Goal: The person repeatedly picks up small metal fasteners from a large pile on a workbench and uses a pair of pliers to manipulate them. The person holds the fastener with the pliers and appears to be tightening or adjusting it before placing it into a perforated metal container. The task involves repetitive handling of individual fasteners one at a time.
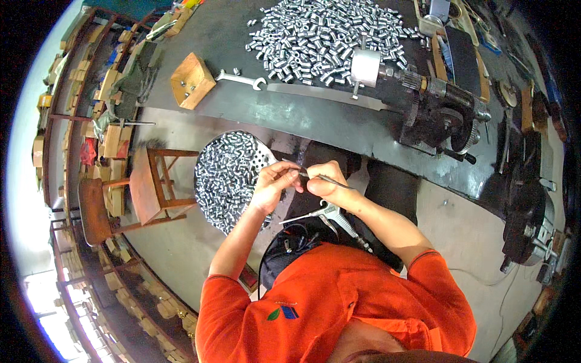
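My left hand [275,181] and my right hand [328,180] meet in front of my lap. A thin, dark rod-like tool [336,182] runs through my closed right fist, its rear end lying along the wrist. Its front end reaches the fingertips of my left hand. Those fingertips are pinched together; whatever they hold is too small to make out. Just below the hands, an air blow gun [334,216] with a long thin nozzle rests on my lap. Left of them sits a round perforated metal basin [261,156], heaped with small shiny metal sleeves [225,178].
Across the dark workbench [290,112] lies a big pile of metal sleeves [327,39]. An open-end wrench [242,79] and a wooden box [192,81] with a few pieces are nearby. A geared machine [439,109] stands right, a wooden chair [148,184] left.
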The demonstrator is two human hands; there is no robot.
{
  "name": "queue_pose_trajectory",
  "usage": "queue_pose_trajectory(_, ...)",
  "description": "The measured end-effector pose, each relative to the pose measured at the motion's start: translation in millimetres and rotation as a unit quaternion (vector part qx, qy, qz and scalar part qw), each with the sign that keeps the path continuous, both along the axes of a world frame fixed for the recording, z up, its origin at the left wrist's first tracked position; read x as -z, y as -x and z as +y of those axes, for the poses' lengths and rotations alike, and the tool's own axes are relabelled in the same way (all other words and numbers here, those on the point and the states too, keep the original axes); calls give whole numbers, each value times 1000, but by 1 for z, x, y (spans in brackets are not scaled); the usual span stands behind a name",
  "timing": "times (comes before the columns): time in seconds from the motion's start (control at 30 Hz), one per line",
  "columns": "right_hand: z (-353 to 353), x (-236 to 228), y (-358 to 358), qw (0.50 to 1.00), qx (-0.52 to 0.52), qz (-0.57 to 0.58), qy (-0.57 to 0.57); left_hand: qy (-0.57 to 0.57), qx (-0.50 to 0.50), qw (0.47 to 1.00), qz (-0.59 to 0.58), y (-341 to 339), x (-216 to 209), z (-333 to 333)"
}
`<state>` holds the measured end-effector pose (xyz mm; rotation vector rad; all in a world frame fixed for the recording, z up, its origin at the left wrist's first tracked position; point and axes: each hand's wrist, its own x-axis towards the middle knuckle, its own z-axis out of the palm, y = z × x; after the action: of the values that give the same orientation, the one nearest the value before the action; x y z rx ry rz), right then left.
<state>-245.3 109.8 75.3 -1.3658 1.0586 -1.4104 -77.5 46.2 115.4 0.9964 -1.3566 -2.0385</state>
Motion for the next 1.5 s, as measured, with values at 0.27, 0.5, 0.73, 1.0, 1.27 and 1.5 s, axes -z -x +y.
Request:
queue_pose_trajectory(0.27,3,0,2,996,-9,-51,72,471,-46,811,-345,-31,8,-35)
queue_pose_trajectory(0.5,3,5,-1,995,-40,-57,71,523,-24,773,-357,-30,11,-34)
queue_pose_trajectory(0.73,2,-5,3,995,-86,-10,46,560,46,752,-346,-20,18,-23)
queue_pose_trajectory(1.0,4,-14,6,963,-11,88,256,554,46,729,-399,-30,4,-51)
queue_pose_trajectory(1.27,-1,4,-1,975,2,94,203,682,109,657,-302,63,-67,-97)
queue_pose_trajectory(1.5,-2,5,1,984,1,84,159,408,-16,913,-5,163,-121,-156)
